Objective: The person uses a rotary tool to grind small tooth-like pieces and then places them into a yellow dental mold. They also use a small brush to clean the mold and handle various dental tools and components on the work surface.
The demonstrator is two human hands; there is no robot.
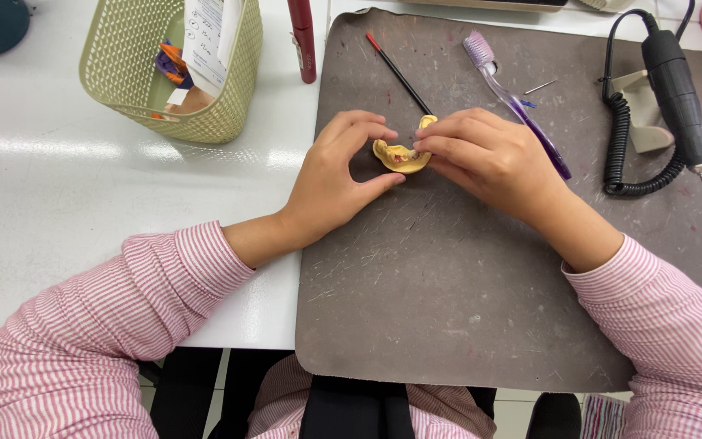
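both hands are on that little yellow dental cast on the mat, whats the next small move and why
Probably lift the right hand clear of the yellow dental cast while the left hand steadies it. The right fingers cover the cast's right end, and the thin black-handled tool and purple toothbrush lie untouched just behind on the grey mat.

Bare mat (448, 301) lies open between the hands and the person's body. Behind the hands, a thin red-tipped tool (398, 73) and a purple toothbrush (513, 102) lie slantwise on the mat, crowding the far side. To the right, a black handpiece (678, 89) and its coiled cord (621, 150) block the way. On the left, the tabletop (50, 195) runs free up to a green basket (174, 69).
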